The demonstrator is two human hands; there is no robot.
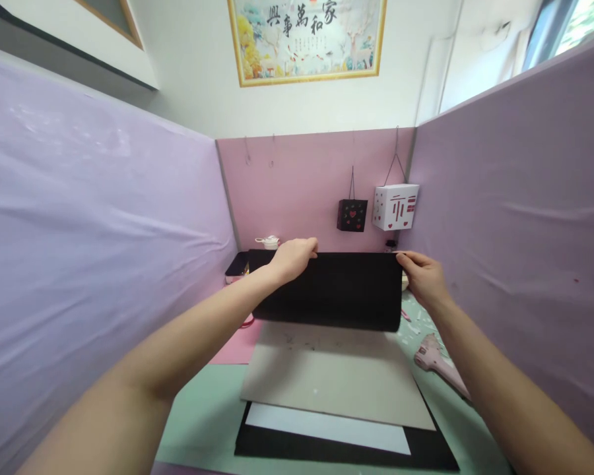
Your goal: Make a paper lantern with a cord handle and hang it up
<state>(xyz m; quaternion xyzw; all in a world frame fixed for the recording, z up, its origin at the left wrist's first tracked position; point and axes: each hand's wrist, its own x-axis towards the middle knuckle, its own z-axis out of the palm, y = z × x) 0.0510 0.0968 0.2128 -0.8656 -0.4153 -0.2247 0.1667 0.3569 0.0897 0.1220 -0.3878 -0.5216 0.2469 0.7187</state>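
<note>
Matt black paper sheet [334,290]

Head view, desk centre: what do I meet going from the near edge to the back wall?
Black sheet with white sheet → grey board → black paper held by left hand and right hand → black hanging box.

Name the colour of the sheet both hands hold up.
Black sheet, seen in the head view.

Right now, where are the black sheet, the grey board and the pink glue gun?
black sheet [334,290], head view, middle of its face.
grey board [334,373], head view, bare centre.
pink glue gun [433,353], head view, its body.
</note>
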